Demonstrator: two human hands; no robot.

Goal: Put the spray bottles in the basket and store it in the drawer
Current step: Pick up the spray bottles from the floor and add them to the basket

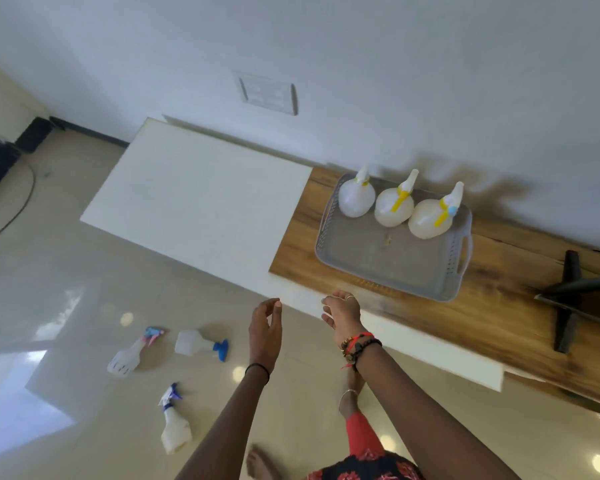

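Note:
A grey perforated basket (395, 268) sits on the wooden part of a low cabinet. Three white spray bottles with yellow triggers stand along its far side: left (356, 197), middle (394, 207), right (432, 218). On the floor lie three more bottles: one with a pink and blue head (127, 358), one with a blue head (198, 344), one with a purple head (174, 424). My left hand (265, 329) and my right hand (342, 313) hover empty, fingers apart, just in front of the cabinet's edge, short of the basket.
The cabinet has a white top (201, 195) on the left and a wooden top (499, 299) on the right. A black monitor stand (568, 299) rests at the right end. The glossy tiled floor holds a cable (18, 206) at the far left. My feet are below.

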